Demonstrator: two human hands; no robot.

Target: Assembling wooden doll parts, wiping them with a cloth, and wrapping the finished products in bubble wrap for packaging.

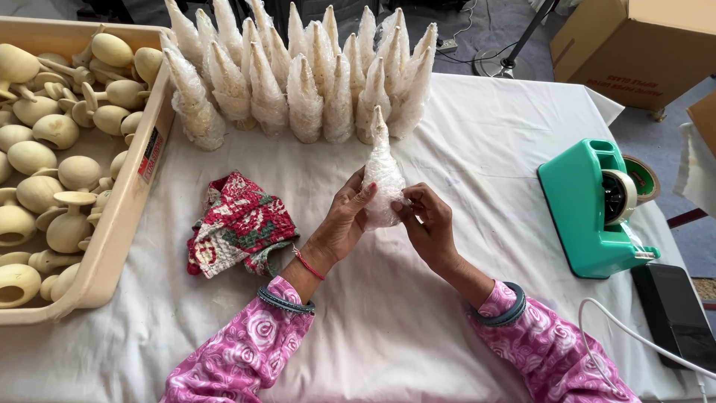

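1. The wrapped piece (pixel 382 179), a tapered object in white bubble-like wrap, stands point up between both hands above the middle of the white-clothed surface (pixel 418 313), just in front of the rows of finished ones.
2. The left hand (pixel 344 218) cups its left side, fingers (pixel 364 192) closed against the wrap from behind and beside.
3. The right hand (pixel 426 222) pinches the lower right edge, fingers (pixel 406 205) pressed shut on the wrap where a loose flap appears to end.
4. Judged from this grip, the step in hand is smoothing and closing the wrap. It would go best with the left hand keeping the piece steady and upright while the right presses the flap flat against the body, without slack near the wide base.
5. The narrow tip looks fragile, so pressure belongs low on the body.
6. Behind stand the wrapped cones (pixel 306 82), upright, touching one another in close rows.
7. To the left lies a red patterned cloth (pixel 240 224), crumpled, near the left wrist but apart from it.
8. Farther left, a beige tray (pixel 112 246) holds unwrapped pale wooden pieces (pixel 45 157), piled loosely.
9. To the right sits a teal tape dispenser (pixel 589 213), well apart from the hands, with a dark phone (pixel 675 313) and white cable (pixel 634 336) beside it.
10. A cardboard box (pixel 641 41) stands beyond the far right corner.
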